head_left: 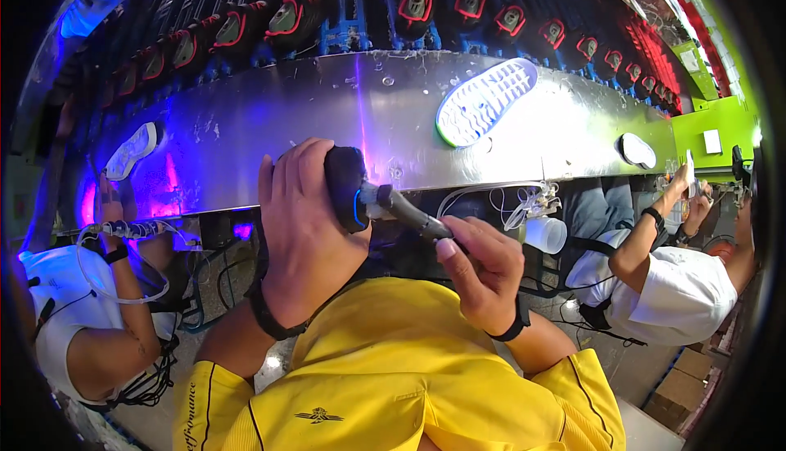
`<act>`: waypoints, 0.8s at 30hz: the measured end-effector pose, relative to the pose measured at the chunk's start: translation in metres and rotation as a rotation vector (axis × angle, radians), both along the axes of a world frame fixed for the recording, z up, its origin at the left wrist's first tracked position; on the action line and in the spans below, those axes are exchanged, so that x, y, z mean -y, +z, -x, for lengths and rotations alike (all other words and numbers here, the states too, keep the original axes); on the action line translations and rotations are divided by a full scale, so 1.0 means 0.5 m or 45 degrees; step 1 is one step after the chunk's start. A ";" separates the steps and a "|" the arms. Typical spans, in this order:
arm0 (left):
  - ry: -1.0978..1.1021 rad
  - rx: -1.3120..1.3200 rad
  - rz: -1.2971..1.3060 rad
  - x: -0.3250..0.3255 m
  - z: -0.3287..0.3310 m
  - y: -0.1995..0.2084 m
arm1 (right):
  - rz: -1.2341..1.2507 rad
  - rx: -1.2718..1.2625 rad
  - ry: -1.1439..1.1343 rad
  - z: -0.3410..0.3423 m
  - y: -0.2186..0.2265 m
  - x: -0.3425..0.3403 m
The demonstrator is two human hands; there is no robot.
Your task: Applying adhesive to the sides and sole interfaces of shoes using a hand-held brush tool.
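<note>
My left hand (301, 230) is wrapped around a black shoe sole (345, 187), held upright in front of my chest. My right hand (483, 271) grips a grey brush-like tool (405, 212) whose tip touches the sole's edge. Just beyond both hands runs a shiny metal conveyor table (327, 115). A white and green shoe sole (485, 101) lies tread-up on it, to the right of my hands.
Black and red shoes (286, 17) sit in a row on blue racks behind the table. Another white sole (131, 150) lies at the left and a third (637, 150) at the right. A person in white (82, 320) works on my left, another (671, 279) on my right. Violet light falls on the left side.
</note>
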State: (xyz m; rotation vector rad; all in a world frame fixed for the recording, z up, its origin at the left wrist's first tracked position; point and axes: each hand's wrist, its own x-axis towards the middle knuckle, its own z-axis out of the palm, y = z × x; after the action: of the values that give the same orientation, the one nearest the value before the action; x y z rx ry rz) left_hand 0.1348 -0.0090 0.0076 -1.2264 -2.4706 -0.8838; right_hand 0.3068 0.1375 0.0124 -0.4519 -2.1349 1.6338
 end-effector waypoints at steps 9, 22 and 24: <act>-0.071 0.151 0.198 -0.012 0.051 0.042 | -0.449 -0.062 0.032 0.052 0.026 -0.068; -0.049 0.585 0.351 -0.015 0.146 0.080 | 0.041 -0.265 0.020 0.155 -0.109 -0.027; -0.087 0.596 0.335 -0.013 0.164 0.080 | 0.049 -0.256 0.007 0.155 -0.121 -0.016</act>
State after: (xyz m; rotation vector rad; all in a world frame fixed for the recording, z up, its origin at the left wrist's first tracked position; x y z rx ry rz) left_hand 0.0531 -0.0027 0.0476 -1.3141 -3.0105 -0.9798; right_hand 0.2295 0.1455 -0.0480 -0.2803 -1.9619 1.6510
